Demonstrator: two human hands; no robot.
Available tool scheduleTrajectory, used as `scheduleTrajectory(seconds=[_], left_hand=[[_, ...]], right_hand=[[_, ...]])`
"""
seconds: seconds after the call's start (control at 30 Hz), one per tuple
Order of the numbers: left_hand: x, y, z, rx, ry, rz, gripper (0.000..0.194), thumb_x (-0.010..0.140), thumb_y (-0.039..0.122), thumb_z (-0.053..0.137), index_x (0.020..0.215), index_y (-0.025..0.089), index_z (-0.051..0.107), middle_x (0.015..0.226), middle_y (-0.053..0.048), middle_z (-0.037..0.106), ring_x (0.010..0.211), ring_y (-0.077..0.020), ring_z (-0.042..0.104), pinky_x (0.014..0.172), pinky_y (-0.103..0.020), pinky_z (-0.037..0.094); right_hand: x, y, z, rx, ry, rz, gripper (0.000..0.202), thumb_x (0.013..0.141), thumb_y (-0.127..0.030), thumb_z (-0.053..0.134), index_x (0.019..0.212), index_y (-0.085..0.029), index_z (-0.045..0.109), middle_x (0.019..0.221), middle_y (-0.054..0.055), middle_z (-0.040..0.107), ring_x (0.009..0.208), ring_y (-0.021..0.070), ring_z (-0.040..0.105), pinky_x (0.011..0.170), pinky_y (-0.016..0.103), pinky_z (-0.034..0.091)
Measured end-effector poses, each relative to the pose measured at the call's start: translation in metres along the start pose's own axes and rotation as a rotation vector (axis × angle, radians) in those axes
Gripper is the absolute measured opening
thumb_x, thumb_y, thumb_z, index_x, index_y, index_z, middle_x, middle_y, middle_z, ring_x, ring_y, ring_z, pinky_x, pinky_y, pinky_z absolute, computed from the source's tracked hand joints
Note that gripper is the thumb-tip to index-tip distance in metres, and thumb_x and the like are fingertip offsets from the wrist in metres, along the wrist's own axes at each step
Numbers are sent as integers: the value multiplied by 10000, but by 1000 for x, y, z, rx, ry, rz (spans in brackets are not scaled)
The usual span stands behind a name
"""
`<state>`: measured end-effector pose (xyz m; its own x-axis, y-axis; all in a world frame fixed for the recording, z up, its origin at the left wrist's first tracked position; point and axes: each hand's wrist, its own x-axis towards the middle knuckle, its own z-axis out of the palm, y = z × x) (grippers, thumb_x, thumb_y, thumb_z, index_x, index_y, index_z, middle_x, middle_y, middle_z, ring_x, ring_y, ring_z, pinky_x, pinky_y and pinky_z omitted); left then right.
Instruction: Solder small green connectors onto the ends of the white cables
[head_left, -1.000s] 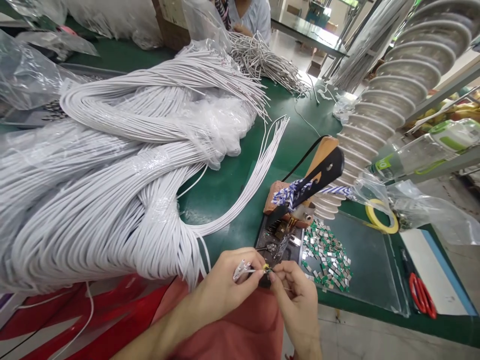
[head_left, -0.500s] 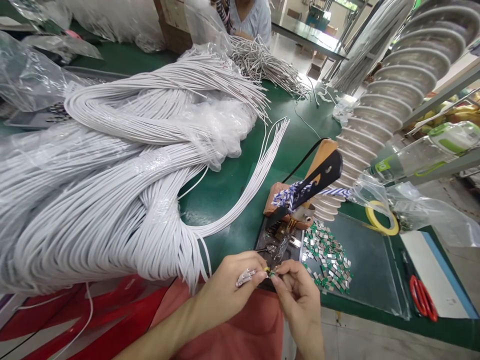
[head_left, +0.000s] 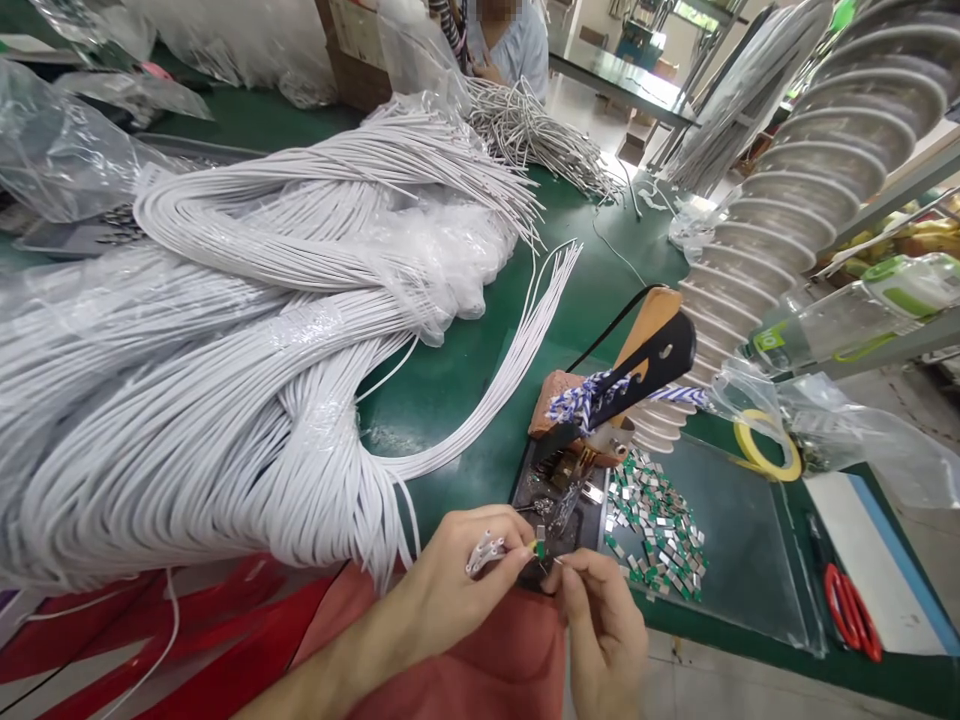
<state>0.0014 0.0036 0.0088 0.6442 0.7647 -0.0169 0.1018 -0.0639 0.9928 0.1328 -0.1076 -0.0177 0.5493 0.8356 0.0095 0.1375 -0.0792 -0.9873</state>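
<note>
My left hand [head_left: 469, 560] is closed around several white cables [head_left: 486, 552], whose cut ends poke out between the fingers. At its fingertips sits a small green circuit board with a metal connector [head_left: 540, 542]. My right hand [head_left: 600, 610] is pinched just to the right of it, with a thin light-coloured tip showing at the fingers; what it is I cannot make out. Behind both hands stands a soldering iron rig, with a black and orange handle [head_left: 652, 350] tied by blue-and-white cord to a brick [head_left: 555, 395], over a dark tray [head_left: 529, 485].
Large bundles of white cable [head_left: 225, 400] fill the left of the green table. Loose circuit boards [head_left: 660, 530] lie on the right. Further right are yellow tape [head_left: 765, 445], red-handled scissors [head_left: 851, 610] and a ribbed duct [head_left: 787, 200]. A person [head_left: 510, 50] sits across the table.
My right hand has moved a little right and down, away from the left fingertips. The small circuit board now shows plainly at my left hand. The view has shifted slightly.
</note>
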Motion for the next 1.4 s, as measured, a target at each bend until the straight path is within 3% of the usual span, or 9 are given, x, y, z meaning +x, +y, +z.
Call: scheduleTrajectory(seconds=[0.13,0.27,0.47,0.6,0.73,1.07,1.27,1.4], left_hand=[[0,0,2,-12,-2,3,256,874,172,526,642,136,628,780,-48,654,701,-147,622,651,-217,451],[2,1,3,-20,27,9,261,874,168,514,645,134,635,778,-49,651,719,-152,627,651,-217,454],[4,8,2,-30,56,33,235,860,151,537,639,135,615,773,-51,661,705,-152,626,652,-224,462],[3,10,2,-49,53,53,234,869,145,540,653,136,629,780,-48,661,710,-147,628,663,-219,468],[3,10,1,-58,62,45,237,864,142,538,647,137,632,760,-42,658,675,-137,620,633,-206,463],[-8,0,-3,-8,25,-68,275,873,202,529,603,150,539,744,-42,645,650,-146,594,601,-218,433],[-29,-1,-3,-56,-126,-64,288,927,250,519,689,145,644,816,-58,682,769,-167,651,731,-211,481],[-40,-6,3,-128,-202,-58,415,993,398,415,863,144,716,936,-91,690,665,-139,637,675,-200,508]], right_hand=[[-3,-6,9,-90,20,64,136,911,-340,590,861,-229,650,734,-1,685,578,123,601,552,197,462],[0,-12,12,-123,36,67,170,898,-371,594,842,-219,646,740,5,683,656,144,650,616,203,510],[6,-14,13,-92,44,1,113,907,-287,593,834,-215,639,768,-6,648,598,102,612,583,168,512],[8,-9,12,-71,18,-123,73,897,-219,598,841,-214,644,964,44,658,790,142,657,699,210,535],[5,-6,12,-45,29,-93,69,901,-212,591,842,-215,628,1008,61,646,905,172,636,793,253,512],[-1,-7,7,-105,-13,-122,104,915,-288,572,830,-229,558,746,-12,489,605,117,487,542,197,424],[-12,-4,1,-259,-138,-215,64,877,-281,600,847,-224,599,688,-11,499,545,123,474,454,202,368],[-16,-2,-15,-299,-178,-317,115,900,-249,559,791,-225,582,638,-20,507,459,103,399,394,216,260]])
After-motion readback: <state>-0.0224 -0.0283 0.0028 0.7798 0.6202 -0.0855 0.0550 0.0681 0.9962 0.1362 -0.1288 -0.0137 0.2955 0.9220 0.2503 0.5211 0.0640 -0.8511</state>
